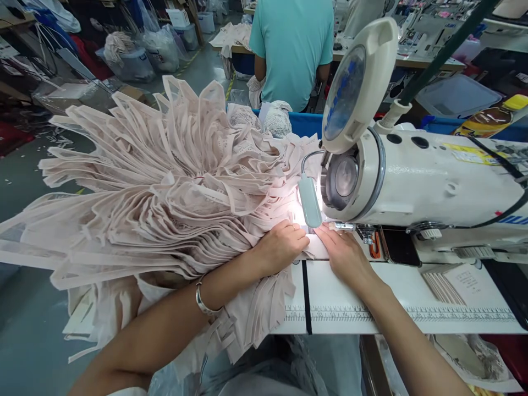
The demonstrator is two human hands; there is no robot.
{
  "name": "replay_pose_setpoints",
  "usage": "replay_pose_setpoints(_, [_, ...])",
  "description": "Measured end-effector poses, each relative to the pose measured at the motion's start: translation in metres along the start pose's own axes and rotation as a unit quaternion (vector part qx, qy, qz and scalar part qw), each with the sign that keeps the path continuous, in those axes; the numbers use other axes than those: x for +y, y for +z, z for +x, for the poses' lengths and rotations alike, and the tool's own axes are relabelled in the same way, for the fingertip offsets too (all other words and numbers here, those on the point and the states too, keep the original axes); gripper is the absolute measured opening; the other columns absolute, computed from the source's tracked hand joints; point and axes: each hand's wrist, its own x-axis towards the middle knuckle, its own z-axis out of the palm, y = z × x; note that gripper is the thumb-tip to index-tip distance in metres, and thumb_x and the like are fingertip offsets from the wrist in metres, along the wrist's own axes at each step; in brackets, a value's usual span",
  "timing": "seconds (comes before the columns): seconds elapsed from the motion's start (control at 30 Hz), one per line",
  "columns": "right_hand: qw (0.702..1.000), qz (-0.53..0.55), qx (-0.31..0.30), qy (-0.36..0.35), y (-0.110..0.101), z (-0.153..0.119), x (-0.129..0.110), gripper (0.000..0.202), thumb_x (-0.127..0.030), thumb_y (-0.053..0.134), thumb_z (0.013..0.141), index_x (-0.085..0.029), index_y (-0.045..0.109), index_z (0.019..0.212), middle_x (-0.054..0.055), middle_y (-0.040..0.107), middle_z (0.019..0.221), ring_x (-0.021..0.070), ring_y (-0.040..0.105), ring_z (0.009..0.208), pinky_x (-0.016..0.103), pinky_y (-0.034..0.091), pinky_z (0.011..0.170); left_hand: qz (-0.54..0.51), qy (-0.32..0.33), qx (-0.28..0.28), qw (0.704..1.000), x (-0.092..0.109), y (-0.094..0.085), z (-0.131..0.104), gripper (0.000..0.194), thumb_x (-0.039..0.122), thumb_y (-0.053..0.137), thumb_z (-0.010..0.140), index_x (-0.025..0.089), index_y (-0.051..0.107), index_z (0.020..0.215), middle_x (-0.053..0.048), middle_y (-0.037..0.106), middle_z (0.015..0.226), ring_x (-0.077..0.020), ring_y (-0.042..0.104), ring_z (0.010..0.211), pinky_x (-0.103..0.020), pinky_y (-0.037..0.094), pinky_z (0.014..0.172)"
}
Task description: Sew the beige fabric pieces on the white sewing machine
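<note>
My left hand [281, 246] is closed, its curled fingers gripping the pale pink fabric [315, 248] just left of the needle area. My right hand [345, 254] lies flat with fingers stretched forward, pressing that fabric from the right. Both sets of fingertips are close to the lit stitching spot of a white sewing machine [421, 176]. A small grey-green lamp [309, 201] on a bent neck hides part of that spot, so the needle cannot be made out. Beside my left hand spreads a big heap of pale pink garment pieces [165, 209], running under my left forearm.
A ruler strip [412, 314] runs along the table's front edge. To the right are a stack of cards [451, 285], orange-handled snips [374, 246] and a dark tray [400, 247]. A bottle [487, 121] stands behind the machine. A person in a teal shirt [292, 52] sits ahead.
</note>
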Motion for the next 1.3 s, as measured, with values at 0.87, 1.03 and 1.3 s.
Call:
replay_pose_setpoints(0.87, [0.998,-0.003,0.001,0.068,-0.003,0.002,0.0,0.054,0.001,0.038,0.084,-0.021,0.067,0.123,0.013,0.072,0.109,0.0283,0.063,0.097,0.042,0.053,0.087,0.001,-0.279,-0.157,0.947,0.001,0.0,0.04,0.023,-0.001,0.051,0.089,0.017,0.065,0.095,-0.008,0.07,0.08,-0.0214,0.069,0.074,-0.028,0.045,0.062])
replay_pose_setpoints(1.03, [0.999,0.009,0.003,0.05,0.001,-0.001,0.001,0.062,0.003,0.038,0.081,-0.019,0.064,0.132,0.013,0.069,0.12,0.0284,0.061,0.112,0.044,0.054,0.096,-0.018,-0.294,-0.155,0.943,0.003,-0.004,0.041,0.017,0.011,0.055,0.093,0.016,0.065,0.106,-0.009,0.07,0.084,-0.0206,0.069,0.079,-0.029,0.049,0.073])
replay_pose_setpoints(1.3, [0.999,0.025,0.011,0.043,0.004,-0.003,0.006,0.063,0.004,0.036,0.081,-0.019,0.065,0.132,0.011,0.068,0.127,0.0262,0.062,0.115,0.045,0.053,0.101,-0.003,-0.288,-0.215,0.933,0.006,-0.013,0.041,0.022,0.008,0.061,0.089,0.018,0.063,0.109,-0.007,0.068,0.08,-0.0251,0.07,0.082,-0.029,0.047,0.07])
